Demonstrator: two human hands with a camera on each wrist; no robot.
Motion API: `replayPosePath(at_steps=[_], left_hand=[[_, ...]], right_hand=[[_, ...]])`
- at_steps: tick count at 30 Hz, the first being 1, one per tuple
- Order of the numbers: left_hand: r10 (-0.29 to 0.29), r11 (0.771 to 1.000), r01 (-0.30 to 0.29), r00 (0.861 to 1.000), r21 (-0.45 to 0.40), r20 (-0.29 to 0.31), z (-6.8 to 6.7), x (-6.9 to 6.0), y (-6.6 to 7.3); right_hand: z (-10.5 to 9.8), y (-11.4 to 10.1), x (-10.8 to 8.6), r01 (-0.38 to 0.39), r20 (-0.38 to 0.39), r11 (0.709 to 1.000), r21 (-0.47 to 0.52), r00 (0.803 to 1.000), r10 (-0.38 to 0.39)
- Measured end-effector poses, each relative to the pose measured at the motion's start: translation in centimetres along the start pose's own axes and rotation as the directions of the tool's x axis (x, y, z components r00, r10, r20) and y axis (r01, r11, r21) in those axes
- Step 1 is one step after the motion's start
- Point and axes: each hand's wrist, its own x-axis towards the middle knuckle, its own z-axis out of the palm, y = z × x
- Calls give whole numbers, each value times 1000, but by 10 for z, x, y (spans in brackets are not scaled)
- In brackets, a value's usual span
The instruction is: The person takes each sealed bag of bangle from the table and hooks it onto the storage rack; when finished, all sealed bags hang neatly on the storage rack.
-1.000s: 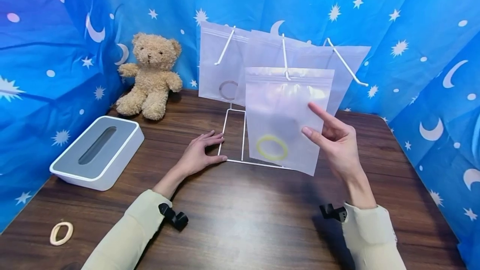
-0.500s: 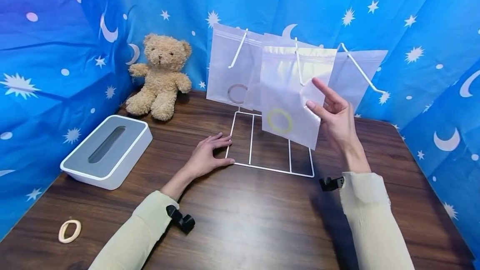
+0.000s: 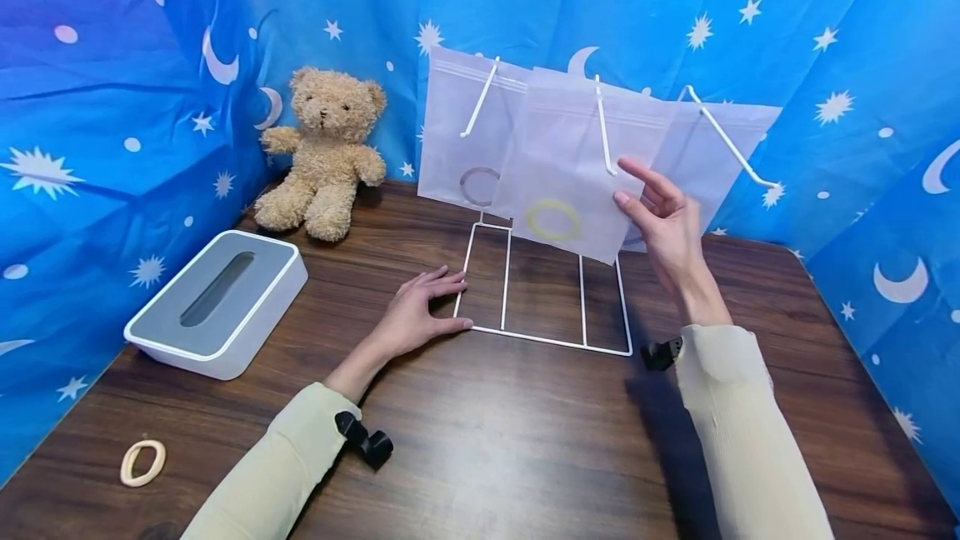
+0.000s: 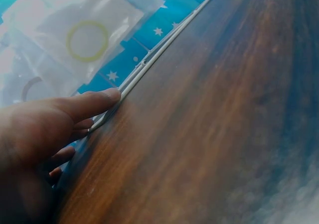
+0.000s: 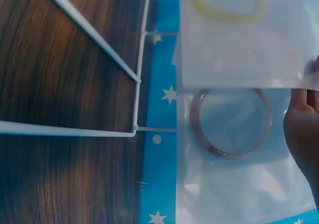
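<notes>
A white wire rack point(image 3: 551, 342) with three hooks stands on the table. On its middle hook hangs a frosted zip bag point(image 3: 558, 165) holding a yellow ring point(image 3: 553, 220). My right hand point(image 3: 667, 219) is beside this bag, thumb and index finger apart against its right edge. In the right wrist view, some fingers point(image 5: 304, 104) pass behind the bag's edge. My left hand point(image 3: 416, 311) rests at the front left corner of the rack's base, thumb touching the front wire and fingertips on the side wire.
Another frosted bag point(image 3: 472, 123) with a brownish ring hangs on the left hook. One more bag point(image 3: 723, 140) is on the right hook. A teddy bear point(image 3: 326, 148) sits at the back left, near a grey-topped tissue box point(image 3: 217, 298). A beige ring point(image 3: 142, 463) lies at the front left.
The bag with the yellow ring has moved back along the middle hook, and its lower edge has risen. My right hand has moved forward with it. The left hand has stayed on the rack.
</notes>
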Motion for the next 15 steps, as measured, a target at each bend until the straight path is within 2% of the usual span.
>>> replayPosePath(at_steps=[4,8,12,15], left_hand=[[7,1000,-7,1000,-3,1,1,2,-1],[9,1000,-9,1000,-6,10,3,3,0],[-4,1000,4,1000,-7,14,4,3,-2],[-4,1000,4,1000,0,10,2,2,-5]], right_hand=[[-2,4,1,-5,-1,990,-144,1000,5],[-10,5,-8,-61,-17,959,-275,998,59],[-21,6,-28,-122,-19,887,-444,992,127],[-31,11,-48,-151,-24,812,-565,986,166]])
